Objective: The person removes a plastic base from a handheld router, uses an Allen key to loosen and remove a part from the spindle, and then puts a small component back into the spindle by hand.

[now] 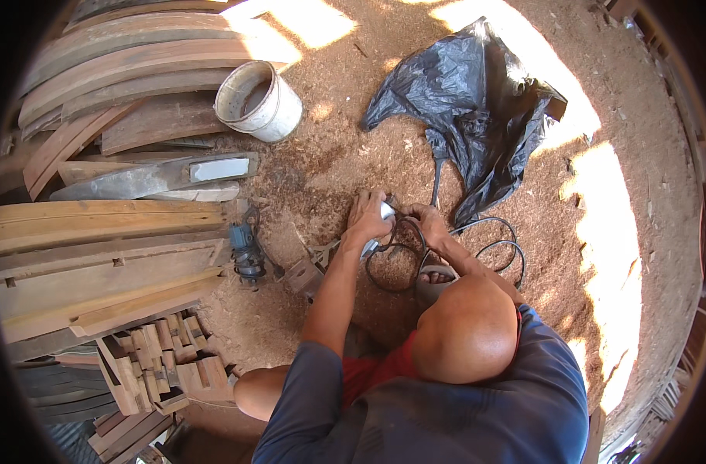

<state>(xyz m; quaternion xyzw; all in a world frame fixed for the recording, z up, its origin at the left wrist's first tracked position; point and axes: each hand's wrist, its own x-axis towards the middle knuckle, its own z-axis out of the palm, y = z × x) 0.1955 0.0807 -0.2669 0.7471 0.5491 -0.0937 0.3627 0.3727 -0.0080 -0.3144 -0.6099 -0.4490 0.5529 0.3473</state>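
Observation:
My left hand (pixel 368 215) is closed over a silver-grey tool (pixel 387 210) with a cord, close to the dirt floor. The hand hides most of the tool, so its exact kind is unclear. Just to its right, my right hand (pixel 429 224) has its fingers bent together at the black power cord (pixel 404 222) where it meets the tool. Loops of the cord (pixel 515 246) lie around my sandalled foot (pixel 438 276). A crumpled black plastic bag (pixel 477 100) is spread beyond my right hand.
A dirty white bucket (pixel 269 108) stands at the far left beside stacked curved planks (pixel 136 66). A blue power tool (pixel 246 251) lies against timber beams (pixel 113 267). Small wood offcuts (pixel 163 348) are piled at the near left.

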